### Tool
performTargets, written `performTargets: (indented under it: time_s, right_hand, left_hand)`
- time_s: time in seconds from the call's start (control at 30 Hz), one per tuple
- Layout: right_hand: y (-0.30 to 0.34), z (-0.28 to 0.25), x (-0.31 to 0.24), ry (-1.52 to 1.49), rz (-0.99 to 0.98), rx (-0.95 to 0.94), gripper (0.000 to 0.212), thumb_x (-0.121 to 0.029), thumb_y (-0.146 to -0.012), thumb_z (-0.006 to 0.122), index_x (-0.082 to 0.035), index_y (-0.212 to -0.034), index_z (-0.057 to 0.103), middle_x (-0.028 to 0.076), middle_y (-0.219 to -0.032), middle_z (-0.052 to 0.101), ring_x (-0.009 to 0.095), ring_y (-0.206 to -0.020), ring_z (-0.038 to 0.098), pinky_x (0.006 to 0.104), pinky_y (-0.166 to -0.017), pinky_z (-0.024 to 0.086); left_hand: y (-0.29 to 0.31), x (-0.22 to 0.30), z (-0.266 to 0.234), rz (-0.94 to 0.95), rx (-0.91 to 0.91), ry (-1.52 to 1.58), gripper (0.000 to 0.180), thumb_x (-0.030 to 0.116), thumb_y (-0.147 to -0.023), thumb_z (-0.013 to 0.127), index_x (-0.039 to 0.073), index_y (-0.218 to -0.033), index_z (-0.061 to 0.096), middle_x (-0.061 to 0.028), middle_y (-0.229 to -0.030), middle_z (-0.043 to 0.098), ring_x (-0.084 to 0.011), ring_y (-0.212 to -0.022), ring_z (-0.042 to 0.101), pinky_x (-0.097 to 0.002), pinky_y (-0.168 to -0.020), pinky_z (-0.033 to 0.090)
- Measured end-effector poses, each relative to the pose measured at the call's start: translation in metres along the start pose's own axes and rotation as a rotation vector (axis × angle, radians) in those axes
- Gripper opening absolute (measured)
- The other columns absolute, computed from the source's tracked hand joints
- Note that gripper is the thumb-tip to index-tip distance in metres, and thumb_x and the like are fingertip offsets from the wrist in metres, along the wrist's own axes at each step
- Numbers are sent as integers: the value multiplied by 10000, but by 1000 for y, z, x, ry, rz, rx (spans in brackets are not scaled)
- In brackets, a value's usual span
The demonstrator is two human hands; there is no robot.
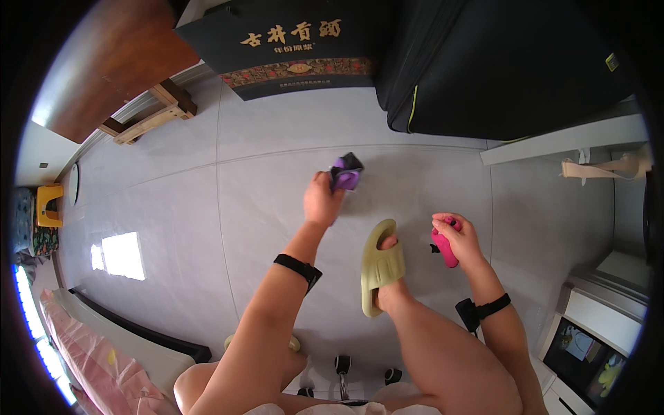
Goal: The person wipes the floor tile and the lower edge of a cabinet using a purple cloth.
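My left hand (322, 200) is stretched forward above the tiled floor, its fingers closed on a small purple-and-black bundle (348, 173) that looks soft and folded. Its exact kind I cannot make out. To the right, my right hand (462, 241) grips a bright pink, soft-looking thing (443, 247) with small black bits at its ends; part of it is hidden by the fingers. Between the two hands is my foot in a pale green slipper (384, 266).
A black printed paper bag (297, 52) and a large black case (498, 69) stand ahead. Wooden furniture (155, 114) is at the far left, a yellow stool (49, 205) beyond. A bed edge (138, 346) lies lower left, a white cabinet (602, 318) lower right. Chair casters (343, 364) are below me.
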State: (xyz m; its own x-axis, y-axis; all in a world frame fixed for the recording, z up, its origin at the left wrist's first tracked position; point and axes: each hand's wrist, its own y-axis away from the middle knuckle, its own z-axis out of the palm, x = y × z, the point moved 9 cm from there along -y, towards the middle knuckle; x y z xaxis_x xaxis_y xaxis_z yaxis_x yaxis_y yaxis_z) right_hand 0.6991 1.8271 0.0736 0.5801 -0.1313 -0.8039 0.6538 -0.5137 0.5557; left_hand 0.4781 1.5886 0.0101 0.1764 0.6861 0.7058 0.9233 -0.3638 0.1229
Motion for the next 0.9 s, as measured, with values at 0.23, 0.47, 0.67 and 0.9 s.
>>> performTargets:
  time_s: [0.23,0.47,0.67,0.9]
  right_hand:
    - [-1,3,3,81,7,-22,270,-195,-830,680,-11,-1023,636,41,-887,635,110,-803,586,257,-737,481]
    - [3,2,-2,115,6,-2,269,-194,-823,702,-5,-1005,639,41,-888,637,105,-790,595,246,-694,495]
    - [9,3,6,120,28,-13,275,-192,-824,700,1,-1009,634,50,-888,634,105,-781,592,251,-675,500]
    - [4,34,-13,97,-65,-50,300,-209,-820,702,4,-1019,631,57,-886,634,109,-768,592,257,-650,501]
  left_hand:
    - [-1,-62,-63,-16,188,-166,211,197,-746,645,65,-885,556,-145,-883,589,-366,-793,592,-464,-671,476]
    - [63,-225,-223,-503,519,-503,296,192,-751,651,66,-1011,588,-97,-1031,581,-327,-924,586,-435,-743,486]
    - [37,-167,-139,-274,345,-359,251,173,-756,635,63,-974,581,-151,-918,593,-331,-849,588,-447,-703,481]
    - [31,-13,18,208,72,-142,337,122,-701,656,42,-1012,555,-176,-969,559,-380,-881,562,-453,-775,483]
